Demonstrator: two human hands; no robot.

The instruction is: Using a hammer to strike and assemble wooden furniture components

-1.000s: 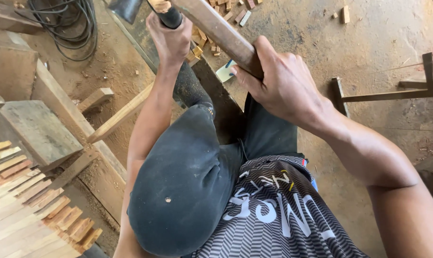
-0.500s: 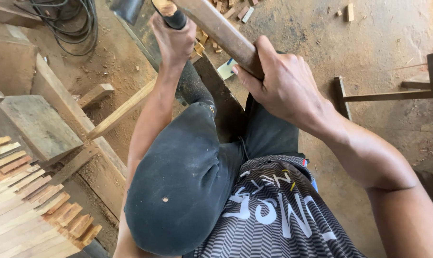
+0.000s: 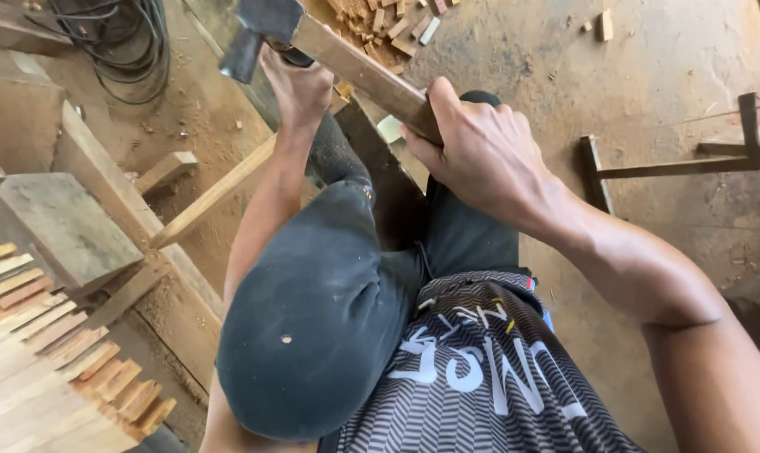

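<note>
R hand (image 3: 480, 155) is clamped round a long wooden batten (image 3: 359, 71), holding it steady out in front at a slant. L hand (image 3: 300, 84) is closed on the handle of a dark-headed hammer (image 3: 258, 29), which sits right at the batten's far end, head above and just left of it. Can't tell if the head is touching the wood or if a nail is there; that end runs off the top edge.

Progress, as a judgement: hammering looks mid-way, w/ both hands gripping and nothing set down. No finished joint visible on the batten.

Left of the batten: wood blocks (image 3: 57, 222) and a stack of short slats (image 3: 53, 361); black cable coil (image 3: 120, 38) further up. Beyond its far end, offcut scraps (image 3: 388, 25) on the dirt floor (image 3: 665, 67). Below it, a dark knee (image 3: 321, 310).
</note>
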